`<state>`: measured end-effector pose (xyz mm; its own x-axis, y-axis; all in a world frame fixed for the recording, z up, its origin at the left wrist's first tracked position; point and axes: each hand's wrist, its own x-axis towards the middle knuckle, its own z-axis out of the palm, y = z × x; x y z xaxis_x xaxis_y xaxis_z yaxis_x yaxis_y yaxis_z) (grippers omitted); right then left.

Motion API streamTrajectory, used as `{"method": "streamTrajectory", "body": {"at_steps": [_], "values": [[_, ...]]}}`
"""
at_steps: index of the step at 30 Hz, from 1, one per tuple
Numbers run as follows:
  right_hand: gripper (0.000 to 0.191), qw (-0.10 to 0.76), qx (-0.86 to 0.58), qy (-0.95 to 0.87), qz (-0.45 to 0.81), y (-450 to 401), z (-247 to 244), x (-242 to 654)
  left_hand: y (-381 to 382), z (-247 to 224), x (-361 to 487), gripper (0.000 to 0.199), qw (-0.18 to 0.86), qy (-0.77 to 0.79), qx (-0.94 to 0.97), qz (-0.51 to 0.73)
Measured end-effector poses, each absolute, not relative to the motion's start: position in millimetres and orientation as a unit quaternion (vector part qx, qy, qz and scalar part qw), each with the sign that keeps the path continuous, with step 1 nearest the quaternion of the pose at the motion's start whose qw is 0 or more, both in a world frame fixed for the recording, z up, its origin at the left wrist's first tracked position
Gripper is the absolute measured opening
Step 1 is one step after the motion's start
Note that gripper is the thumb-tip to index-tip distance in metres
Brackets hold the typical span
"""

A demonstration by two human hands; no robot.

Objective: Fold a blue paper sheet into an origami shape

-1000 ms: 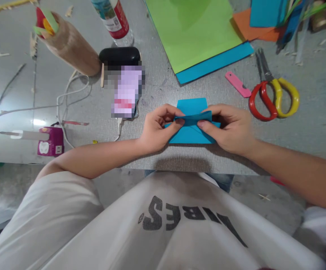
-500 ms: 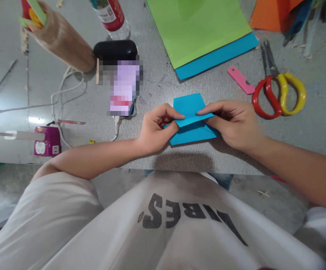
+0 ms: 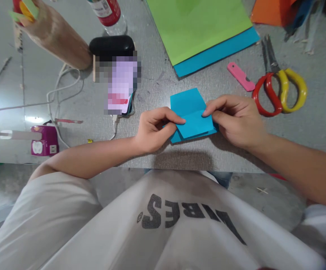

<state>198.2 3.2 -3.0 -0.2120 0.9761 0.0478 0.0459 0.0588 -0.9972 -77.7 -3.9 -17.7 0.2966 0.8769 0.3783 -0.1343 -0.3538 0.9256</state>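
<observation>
A folded piece of blue paper (image 3: 192,112) lies between my hands near the table's front edge. Its upper flap hangs down over the lower layer, with a narrow gap between them along the near side. My left hand (image 3: 158,127) pinches the paper's left side, index finger on top of the flap and thumb by its edge. On the right side, my right hand (image 3: 234,118) holds it between thumb and index finger, the index tip resting on the flap. The undersides of the paper are hidden.
Scissors (image 3: 281,90) and a pink folding knife (image 3: 240,77) lie to the right. Green paper (image 3: 202,30) covers a blue sheet (image 3: 219,56) at the back. A phone (image 3: 120,86), black case (image 3: 112,45), bottle (image 3: 109,15), brown holder (image 3: 58,35) and purple adapter (image 3: 44,140) stand left.
The paper's upper flap has come down towards me and now covers most of the lower layer. My right index finger has drawn slightly right; both hands still hold the paper.
</observation>
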Motion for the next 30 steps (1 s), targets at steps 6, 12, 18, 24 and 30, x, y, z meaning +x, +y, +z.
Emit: {"method": "streamTrajectory", "body": {"at_steps": [6, 12, 18, 24, 30], "values": [[0.015, 0.424, -0.421, -0.643, 0.478, -2, 9, 199, -3, -14, -79, 0.041, 0.473, 0.366, 0.659, 0.457], [0.026, 0.445, -0.427, -0.660, 0.429, -10, 5, 199, -11, -25, -73, 0.031, 0.443, 0.368, 0.651, 0.494], [0.061, 0.494, -0.468, -0.608, 0.410, -13, -8, 194, -15, -37, -69, 0.078, 0.534, 0.370, 0.576, 0.495], [0.048, 0.520, -0.462, -0.629, 0.347, -16, -8, 196, -5, -23, -73, 0.063, 0.551, 0.399, 0.585, 0.442], [0.041, 0.498, -0.466, -0.650, 0.335, -15, -13, 201, -5, -20, -77, 0.063, 0.524, 0.403, 0.615, 0.430]]}}
